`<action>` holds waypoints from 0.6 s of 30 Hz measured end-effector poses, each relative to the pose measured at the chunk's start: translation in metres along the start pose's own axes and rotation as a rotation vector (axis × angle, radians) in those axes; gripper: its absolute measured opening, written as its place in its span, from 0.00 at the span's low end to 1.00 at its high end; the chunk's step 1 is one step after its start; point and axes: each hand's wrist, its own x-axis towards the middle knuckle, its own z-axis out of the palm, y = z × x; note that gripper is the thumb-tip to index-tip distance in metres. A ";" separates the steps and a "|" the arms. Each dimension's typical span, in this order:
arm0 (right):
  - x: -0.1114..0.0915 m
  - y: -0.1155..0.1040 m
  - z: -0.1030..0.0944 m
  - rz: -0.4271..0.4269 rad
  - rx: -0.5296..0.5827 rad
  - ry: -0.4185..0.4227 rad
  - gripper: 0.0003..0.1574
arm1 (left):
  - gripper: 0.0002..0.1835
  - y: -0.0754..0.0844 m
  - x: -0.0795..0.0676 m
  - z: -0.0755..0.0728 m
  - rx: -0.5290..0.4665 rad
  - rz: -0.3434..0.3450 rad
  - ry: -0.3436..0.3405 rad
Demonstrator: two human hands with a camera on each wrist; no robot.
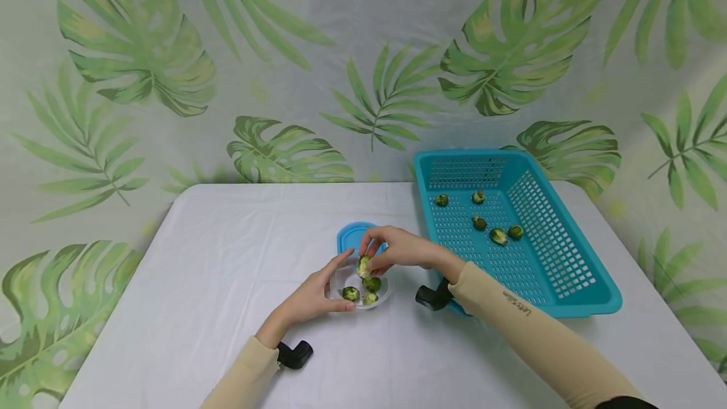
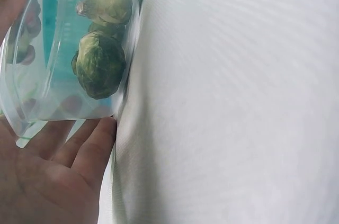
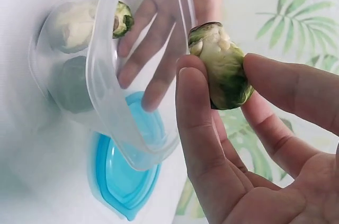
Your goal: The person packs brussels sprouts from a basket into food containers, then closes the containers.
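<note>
One Brussels sprout [image 1: 363, 268] is pinched by thumb and fingertips of the right hand [image 1: 400, 248] — three sprouts [image 1: 350, 293] seen below it in the clear container [image 1: 349, 278]. The container is held by the left hand [image 1: 312, 295], thumb and fingers spread wide round its wall. Blue lid [image 1: 348, 237] seen just beyond the right hand.

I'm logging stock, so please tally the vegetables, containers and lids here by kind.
Round green Brussels sprouts: 9
Teal rectangular perforated plastic basket: 1
Clear plastic tub: 1
Blue plastic lid: 1
Total: 12
</note>
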 end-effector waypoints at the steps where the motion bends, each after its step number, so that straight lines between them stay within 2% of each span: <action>1: 0.001 0.001 0.001 0.003 -0.004 0.002 0.09 | 0.52 0.001 0.000 0.000 0.001 0.000 0.002; 18: 0.001 0.002 0.007 0.038 -0.077 0.030 0.09 | 0.52 0.001 0.000 -0.001 -0.002 0.017 -0.004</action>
